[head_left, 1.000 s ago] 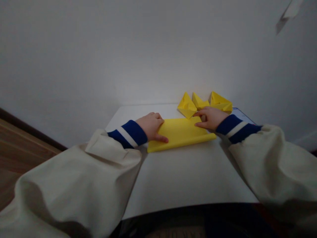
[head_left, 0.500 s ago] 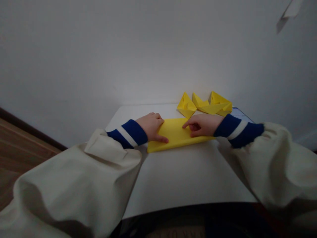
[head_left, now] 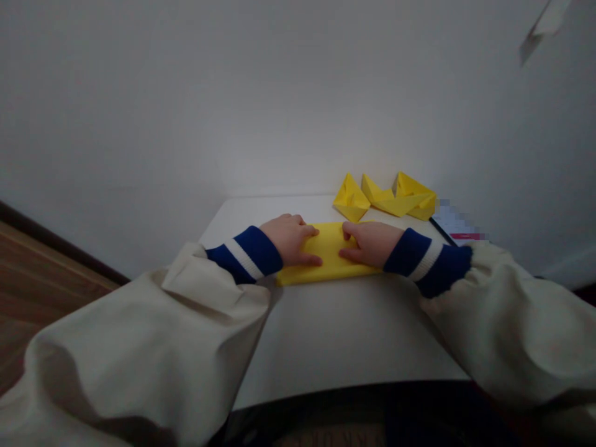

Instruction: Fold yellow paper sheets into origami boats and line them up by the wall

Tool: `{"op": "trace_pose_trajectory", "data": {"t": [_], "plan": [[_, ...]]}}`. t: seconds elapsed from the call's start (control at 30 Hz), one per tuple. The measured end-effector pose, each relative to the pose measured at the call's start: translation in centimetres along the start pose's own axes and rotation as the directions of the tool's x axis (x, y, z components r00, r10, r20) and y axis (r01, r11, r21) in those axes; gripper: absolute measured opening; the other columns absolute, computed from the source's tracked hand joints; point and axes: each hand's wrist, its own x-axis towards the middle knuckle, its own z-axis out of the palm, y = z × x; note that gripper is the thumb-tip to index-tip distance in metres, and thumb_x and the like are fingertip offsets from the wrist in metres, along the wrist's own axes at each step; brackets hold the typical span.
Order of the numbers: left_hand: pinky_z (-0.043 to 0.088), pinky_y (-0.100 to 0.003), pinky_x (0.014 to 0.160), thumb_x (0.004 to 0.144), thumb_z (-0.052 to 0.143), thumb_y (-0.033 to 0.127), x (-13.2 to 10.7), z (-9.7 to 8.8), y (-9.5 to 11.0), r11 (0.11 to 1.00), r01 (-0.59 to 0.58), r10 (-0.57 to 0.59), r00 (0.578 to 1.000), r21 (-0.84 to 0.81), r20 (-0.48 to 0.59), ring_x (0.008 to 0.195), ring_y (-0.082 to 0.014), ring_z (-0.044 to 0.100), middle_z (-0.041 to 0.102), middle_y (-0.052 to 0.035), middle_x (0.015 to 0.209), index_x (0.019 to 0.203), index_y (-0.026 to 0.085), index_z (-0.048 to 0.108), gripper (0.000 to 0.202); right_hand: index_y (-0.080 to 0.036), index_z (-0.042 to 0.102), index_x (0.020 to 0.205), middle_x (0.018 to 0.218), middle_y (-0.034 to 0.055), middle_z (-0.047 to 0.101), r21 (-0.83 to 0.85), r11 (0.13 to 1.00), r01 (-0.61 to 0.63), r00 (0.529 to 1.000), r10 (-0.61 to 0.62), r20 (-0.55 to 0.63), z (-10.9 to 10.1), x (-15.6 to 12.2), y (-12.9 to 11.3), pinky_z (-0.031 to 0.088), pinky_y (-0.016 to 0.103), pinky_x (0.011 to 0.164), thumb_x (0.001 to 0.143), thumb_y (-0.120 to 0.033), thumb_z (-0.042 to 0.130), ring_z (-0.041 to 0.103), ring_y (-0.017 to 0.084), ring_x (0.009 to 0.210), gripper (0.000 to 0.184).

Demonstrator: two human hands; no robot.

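A folded yellow paper sheet (head_left: 329, 249) lies flat on the white table (head_left: 344, 335). My left hand (head_left: 291, 239) rests on its left end, fingers curled, thumb stretched along the paper. On the sheet's right half sits my right hand (head_left: 370, 242), its fingers curled and pressing down. The two hands are close together, with a narrow strip of paper showing between them. Both arms wear cream sleeves with blue and white cuffs.
Folded yellow paper boats (head_left: 351, 200) (head_left: 410, 197) stand at the table's far right by the white wall. A flat white and pink item (head_left: 454, 223) lies to their right. A wooden floor (head_left: 37, 273) shows at left.
My right hand has slid left along the yellow sheet, from its right end toward my left hand. My left hand has barely moved.
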Motion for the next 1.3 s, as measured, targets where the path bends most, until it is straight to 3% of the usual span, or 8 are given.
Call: {"op": "trace_pose_trajectory", "data": {"t": [0.13,0.23,0.33,0.63,0.93,1.3], "plan": [[0.042,-0.037,0.079,0.074,0.040,0.071,-0.2,-0.3,1.7,0.995,0.091,-0.091,0.996,0.041,-0.016,0.093,-0.0284,0.057,0.060,-0.0151,0.106,0.113,0.017,0.059,0.069,-0.016,0.051,0.100,0.090,0.0118,0.066,0.004,1.000,-0.008,0.999,0.008,-0.032,-0.2,-0.1,-0.3,0.040,0.030,0.061,0.075,-0.059,0.051,0.062,0.024,0.078,0.049],[0.043,-0.039,0.076,0.073,0.031,0.078,-0.6,0.0,2.9,0.983,0.175,-0.172,0.983,0.049,-0.059,0.090,-0.0299,0.057,0.060,-0.0167,0.102,0.108,0.015,0.059,0.078,-0.016,0.052,0.100,0.090,0.0126,0.066,0.017,1.000,-0.003,1.000,0.003,-0.020,-0.1,-0.2,-0.2,0.042,0.031,0.063,0.070,-0.070,0.049,0.062,0.025,0.078,0.062],[0.043,-0.040,0.076,0.071,0.027,0.081,-0.8,0.4,3.4,0.981,0.186,-0.182,0.981,0.054,-0.070,0.093,-0.0314,0.057,0.059,-0.0181,0.104,0.107,0.013,0.058,0.083,-0.016,0.052,0.100,0.089,0.0130,0.066,0.046,0.999,0.008,1.000,-0.007,-0.021,0.1,-0.3,-0.1,0.042,0.032,0.063,0.067,-0.076,0.046,0.061,0.025,0.076,0.069],[0.044,-0.040,0.073,0.063,0.032,0.086,-0.6,0.8,2.9,0.989,0.141,-0.138,0.989,0.048,-0.057,0.096,-0.0327,0.056,0.057,-0.0180,0.109,0.112,0.013,0.054,0.090,-0.015,0.052,0.104,0.091,0.0118,0.065,0.090,0.996,0.018,1.000,-0.017,-0.014,0.5,-0.4,0.2,0.044,0.032,0.066,0.061,-0.068,0.059,0.060,0.024,0.077,0.068],[0.043,-0.040,0.075,0.054,0.033,0.091,-0.8,1.0,2.8,0.990,0.129,-0.126,0.990,0.048,-0.063,0.097,-0.0331,0.055,0.057,-0.0186,0.111,0.113,0.013,0.053,0.100,-0.014,0.051,0.110,0.093,0.0114,0.065,0.095,0.995,0.039,0.999,-0.039,-0.004,1.0,-0.3,0.7,0.045,0.031,0.065,0.055,-0.069,0.062,0.061,0.023,0.078,0.078],[0.043,-0.042,0.075,0.053,0.031,0.092,-1.1,0.7,3.5,0.983,0.171,-0.164,0.982,0.062,-0.098,0.099,-0.0357,0.054,0.053,-0.0225,0.117,0.117,0.009,0.050,0.106,-0.013,0.053,0.101,0.096,0.0154,0.064,0.066,0.996,0.056,0.997,-0.052,-0.053,0.7,-0.4,0.1,0.047,0.036,0.070,0.052,-0.082,0.053,0.061,0.028,0.082,0.085]]}}
